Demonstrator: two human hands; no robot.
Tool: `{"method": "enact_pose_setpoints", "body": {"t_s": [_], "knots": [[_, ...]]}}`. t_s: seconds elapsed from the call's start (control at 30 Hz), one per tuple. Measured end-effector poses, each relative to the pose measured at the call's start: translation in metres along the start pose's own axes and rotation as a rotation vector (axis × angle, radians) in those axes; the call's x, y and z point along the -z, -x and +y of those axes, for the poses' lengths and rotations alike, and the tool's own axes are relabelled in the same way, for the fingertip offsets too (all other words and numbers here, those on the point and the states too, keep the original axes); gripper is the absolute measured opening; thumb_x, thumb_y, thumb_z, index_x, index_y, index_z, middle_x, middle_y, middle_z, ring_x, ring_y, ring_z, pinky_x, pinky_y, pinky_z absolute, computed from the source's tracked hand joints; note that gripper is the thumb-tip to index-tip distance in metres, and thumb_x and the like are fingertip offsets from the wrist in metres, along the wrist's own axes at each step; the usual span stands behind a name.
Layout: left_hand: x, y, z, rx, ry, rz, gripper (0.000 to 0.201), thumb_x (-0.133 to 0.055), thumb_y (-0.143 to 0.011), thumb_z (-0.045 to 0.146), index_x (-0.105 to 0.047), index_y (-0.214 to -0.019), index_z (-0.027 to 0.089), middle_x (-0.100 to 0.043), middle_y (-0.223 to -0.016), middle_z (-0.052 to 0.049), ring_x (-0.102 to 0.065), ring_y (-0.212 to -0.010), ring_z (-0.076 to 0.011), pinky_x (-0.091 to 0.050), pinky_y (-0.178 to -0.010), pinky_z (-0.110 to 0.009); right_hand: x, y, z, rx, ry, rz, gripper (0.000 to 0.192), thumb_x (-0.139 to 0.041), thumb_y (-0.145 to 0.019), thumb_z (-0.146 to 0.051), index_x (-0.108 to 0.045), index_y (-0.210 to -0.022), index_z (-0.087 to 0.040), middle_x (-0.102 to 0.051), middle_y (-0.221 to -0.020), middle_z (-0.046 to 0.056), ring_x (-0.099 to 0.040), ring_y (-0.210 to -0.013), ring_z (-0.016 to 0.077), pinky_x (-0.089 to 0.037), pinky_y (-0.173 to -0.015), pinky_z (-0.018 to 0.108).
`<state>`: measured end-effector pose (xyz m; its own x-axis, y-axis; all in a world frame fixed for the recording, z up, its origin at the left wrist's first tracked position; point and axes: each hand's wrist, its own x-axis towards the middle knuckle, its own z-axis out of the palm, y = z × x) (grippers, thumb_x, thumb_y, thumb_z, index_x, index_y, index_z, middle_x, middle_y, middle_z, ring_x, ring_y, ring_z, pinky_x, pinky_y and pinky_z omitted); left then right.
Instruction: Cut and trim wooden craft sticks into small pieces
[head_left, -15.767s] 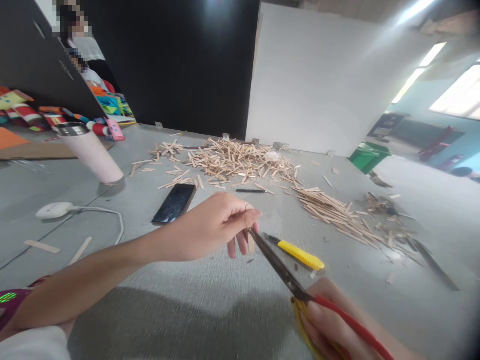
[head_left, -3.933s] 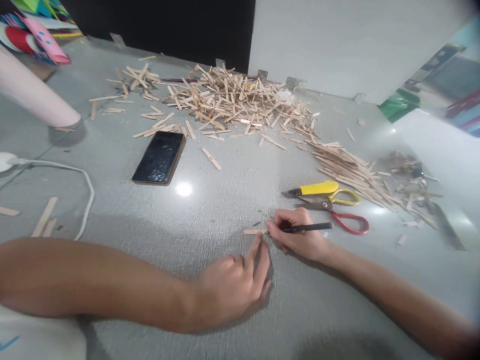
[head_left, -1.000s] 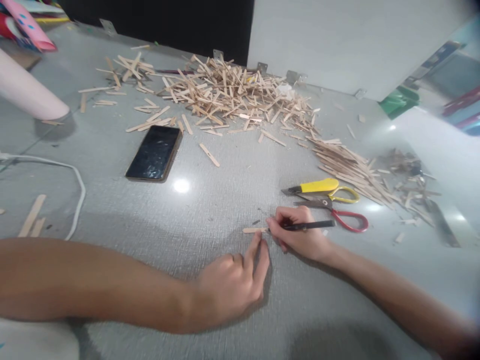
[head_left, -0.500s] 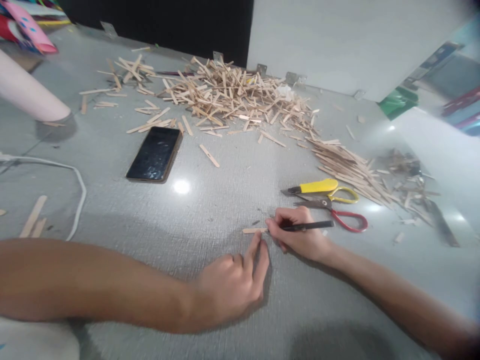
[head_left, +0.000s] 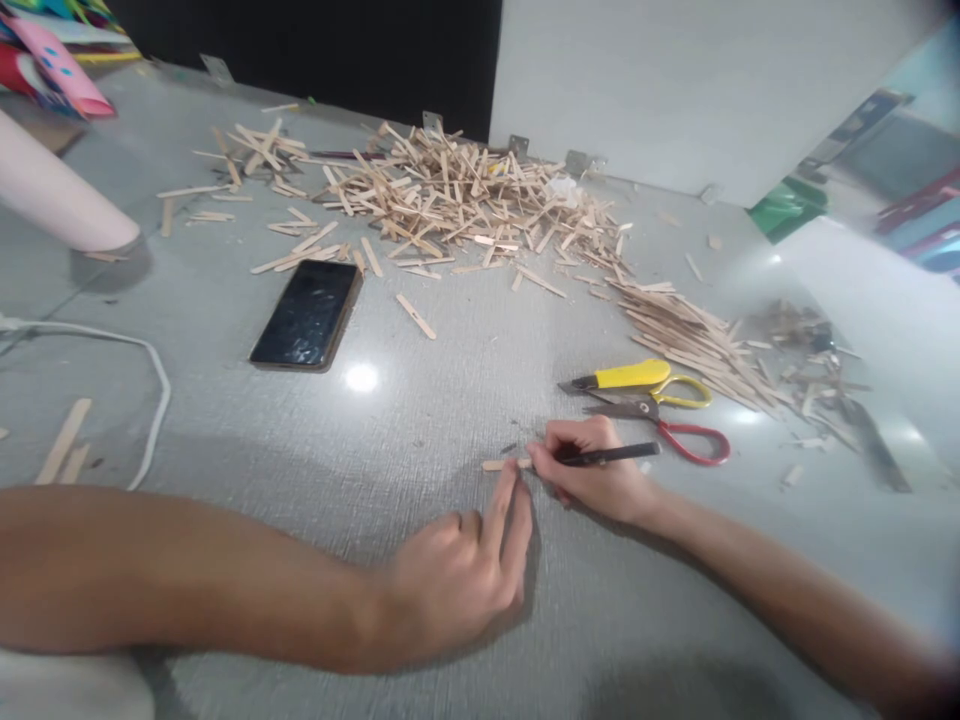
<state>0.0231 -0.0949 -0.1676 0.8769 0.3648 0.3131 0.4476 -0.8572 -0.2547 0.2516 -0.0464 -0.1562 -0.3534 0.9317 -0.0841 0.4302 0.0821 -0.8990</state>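
A short wooden craft stick (head_left: pixel 493 466) lies on the grey table. My left hand (head_left: pixel 457 570) reaches it from below, index and middle fingers stretched out and the other fingers curled. A fingertip rests on the stick against the table. At the stick's right end, my right hand (head_left: pixel 589 465) is closed in a writing grip around a slim black pen-like tool (head_left: pixel 619 454). The tip of that tool is hidden by the fingers. Just above this hand lie scissors (head_left: pixel 686 430) with one red and one yellow handle loop, and a yellow-handled cutter (head_left: pixel 630 375).
A large heap of craft sticks (head_left: pixel 450 195) spreads along the back. More sticks (head_left: pixel 697 340) lie bundled at the right. A phone (head_left: pixel 306 315) sits left of centre, with a white cable (head_left: pixel 154 365) beyond it. A pale tube (head_left: pixel 67 190) stands at far left.
The whole view has shifted slightly. Both hands keep nearly the same pose at the stick, and the black tool stays in the right hand.
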Motion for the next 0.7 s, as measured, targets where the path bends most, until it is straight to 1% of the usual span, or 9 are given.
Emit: {"method": "enact_pose_setpoints", "body": {"t_s": [0.13, 0.3, 0.37, 0.53, 0.7], "knots": [[-0.0011, -0.0012, -0.0002, 0.009, 0.016, -0.029, 0.052, -0.053, -0.087, 0.019, -0.073, -0.127, -0.008, -0.069, -0.13, -0.041, -0.063, -0.042, -0.0184, -0.049, -0.038, -0.03, -0.0001, 0.0008, -0.0017, -0.016, -0.022, 0.01, 0.045, -0.065, -0.103, -0.035, -0.046, -0.064, -0.025, -0.057, -0.046, -0.005, -0.055, -0.036, 0.0113, -0.037, -0.038, 0.022], [0.0006, -0.0028, -0.0001, 0.013, 0.029, -0.031, 0.054, -0.054, -0.084, 0.019, -0.073, -0.127, -0.009, -0.07, -0.127, -0.041, -0.063, -0.042, -0.0194, -0.048, -0.038, -0.03, -0.0014, 0.0037, -0.0054, -0.02, -0.031, 0.028, 0.041, -0.065, -0.105, -0.037, -0.052, -0.068, -0.023, -0.058, -0.046, -0.005, -0.054, -0.038, 0.0109, -0.041, -0.041, 0.022], [0.001, -0.0022, 0.0002, 0.012, 0.021, -0.036, 0.054, -0.055, -0.084, 0.02, -0.073, -0.127, -0.008, -0.07, -0.128, -0.04, -0.063, -0.042, -0.0189, -0.048, -0.038, -0.03, -0.0031, 0.0033, -0.0047, -0.029, -0.047, 0.022, 0.041, -0.066, -0.104, -0.037, -0.052, -0.068, -0.023, -0.058, -0.047, -0.005, -0.056, -0.038, 0.0113, -0.042, -0.041, 0.022], [-0.0025, 0.0006, 0.0022, 0.016, 0.014, -0.023, 0.055, -0.054, -0.085, 0.021, -0.071, -0.129, -0.008, -0.07, -0.129, -0.04, -0.062, -0.042, -0.0185, -0.048, -0.038, -0.03, -0.0065, 0.0003, -0.0019, -0.034, -0.071, 0.027, 0.041, -0.065, -0.104, -0.035, -0.051, -0.067, -0.023, -0.058, -0.047, -0.006, -0.056, -0.036, 0.0106, -0.04, -0.038, 0.021], [-0.0049, 0.0012, 0.0033, 0.023, 0.018, -0.036, 0.054, -0.05, -0.087, 0.018, -0.07, -0.13, -0.008, -0.07, -0.128, -0.039, -0.063, -0.042, -0.0189, -0.048, -0.039, -0.03, -0.0067, -0.0003, -0.001, -0.026, -0.078, 0.027, 0.041, -0.066, -0.104, -0.035, -0.051, -0.067, -0.023, -0.057, -0.046, -0.006, -0.055, -0.036, 0.0106, -0.039, -0.038, 0.021]]}}
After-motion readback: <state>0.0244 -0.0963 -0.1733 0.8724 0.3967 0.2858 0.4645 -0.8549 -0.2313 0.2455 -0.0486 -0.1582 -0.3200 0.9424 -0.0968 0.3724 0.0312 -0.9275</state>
